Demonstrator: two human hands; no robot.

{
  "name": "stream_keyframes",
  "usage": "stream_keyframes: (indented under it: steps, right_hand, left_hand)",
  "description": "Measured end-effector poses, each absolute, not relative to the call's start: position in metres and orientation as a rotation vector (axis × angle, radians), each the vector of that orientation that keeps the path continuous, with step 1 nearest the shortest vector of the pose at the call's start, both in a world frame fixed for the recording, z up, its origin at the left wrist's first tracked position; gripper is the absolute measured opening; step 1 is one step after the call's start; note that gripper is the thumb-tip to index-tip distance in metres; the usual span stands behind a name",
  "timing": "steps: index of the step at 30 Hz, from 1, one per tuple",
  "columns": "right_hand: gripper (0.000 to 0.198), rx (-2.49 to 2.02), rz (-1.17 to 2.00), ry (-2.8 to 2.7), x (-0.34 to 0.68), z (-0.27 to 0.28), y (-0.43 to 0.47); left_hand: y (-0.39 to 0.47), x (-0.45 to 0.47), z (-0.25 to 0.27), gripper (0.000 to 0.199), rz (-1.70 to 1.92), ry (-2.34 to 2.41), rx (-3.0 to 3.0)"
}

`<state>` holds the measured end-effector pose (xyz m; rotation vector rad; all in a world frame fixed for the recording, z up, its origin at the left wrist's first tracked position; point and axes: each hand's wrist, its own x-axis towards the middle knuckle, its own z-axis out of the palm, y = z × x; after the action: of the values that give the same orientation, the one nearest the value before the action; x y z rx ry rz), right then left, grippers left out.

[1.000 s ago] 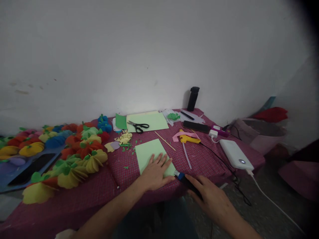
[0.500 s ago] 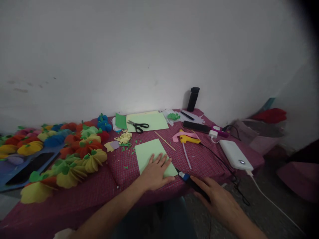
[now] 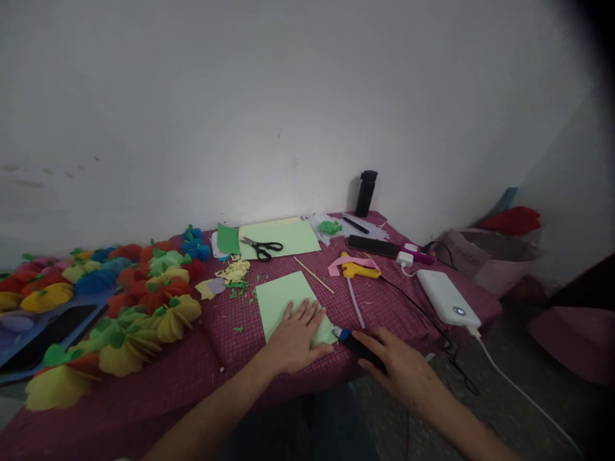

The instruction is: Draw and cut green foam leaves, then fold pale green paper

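A pale green paper sheet (image 3: 280, 296) lies on the checked tablecloth in front of me. My left hand (image 3: 296, 336) presses flat on its lower right part, fingers stretched out. In my right hand (image 3: 394, 363) is a black tool with a blue part and a silvery tip, which looks like a stapler (image 3: 358, 347). Its tip meets the sheet's right edge, near my left thumb; the jaw itself is too small to make out. Left of the sheet lie yellow paper scraps (image 3: 235, 270) and small green bits.
Colourful paper pumpkins (image 3: 154, 285) crowd the left side. Behind the sheet, black-handled scissors (image 3: 264, 248) rest on more green paper. A wooden stick (image 3: 313, 275), yellow glue gun (image 3: 358, 270), white power bank (image 3: 446, 298) and black bottle (image 3: 366, 192) occupy the right, with cables hanging off.
My right hand has brought the stapler slightly left, so its tip now overlaps the sheet's right edge. The left hand stays flat on the paper. The whole view has shifted a little.
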<state>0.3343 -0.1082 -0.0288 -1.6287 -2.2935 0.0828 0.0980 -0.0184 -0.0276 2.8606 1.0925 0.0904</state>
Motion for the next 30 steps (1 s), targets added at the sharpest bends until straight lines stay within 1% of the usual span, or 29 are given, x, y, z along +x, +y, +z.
stream_keyframes:
  steps: [8, 12, 18, 23, 27, 30]
  right_hand:
    - [0.040, -1.660, 0.116, -2.250, 0.336, -0.033, -0.110]
    - [0.041, -1.624, 0.096, -2.241, 0.344, -0.032, -0.110]
    - [0.041, -1.605, 0.165, -2.289, 0.348, -0.029, -0.106]
    - [0.039, -1.598, 0.177, -2.273, 0.346, -0.030, -0.103]
    - [0.040, -1.593, 0.259, -2.243, 0.344, -0.028, -0.103]
    - [0.039, -1.584, 0.359, -2.218, 0.343, -0.024, -0.104]
  left_hand:
    - [-0.018, 0.098, -0.028, 0.073, 0.090, 1.090, 2.860]
    - [-0.018, 0.097, -0.029, 0.076, 0.085, 1.075, 2.860]
    - [-0.016, 0.096, -0.029, 0.081, 0.079, 1.034, 2.831]
    - [-0.022, 0.094, -0.023, 0.081, 0.133, 1.076, 2.805]
    - [-0.030, 0.093, -0.020, 0.081, 0.177, 1.138, 2.805]
    - [-0.035, 0.093, -0.018, 0.076, 0.205, 1.192, 2.817]
